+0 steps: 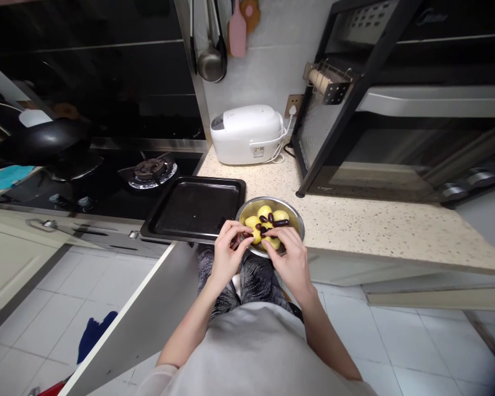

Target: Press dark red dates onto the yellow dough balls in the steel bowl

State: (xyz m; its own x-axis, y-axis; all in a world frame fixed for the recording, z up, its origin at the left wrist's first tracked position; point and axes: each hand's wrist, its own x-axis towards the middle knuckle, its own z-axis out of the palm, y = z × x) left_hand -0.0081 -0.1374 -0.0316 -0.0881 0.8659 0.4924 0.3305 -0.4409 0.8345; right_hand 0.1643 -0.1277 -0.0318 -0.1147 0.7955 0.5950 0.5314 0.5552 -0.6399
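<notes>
Head view: fine fingerwork in progress. Left hand (225,256) appears to pinch a dark fruit (247,235); right hand (291,258), fingers bent, grip contents unclear; below both, yellow pieces (264,212) in a metal bowl (300,223).

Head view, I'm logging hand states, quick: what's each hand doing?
Left hand: fingers curled at a dark piece over the bowl; grip can't be told.
Right hand: bent over the bowl; closure and hold can't be told.
</notes>
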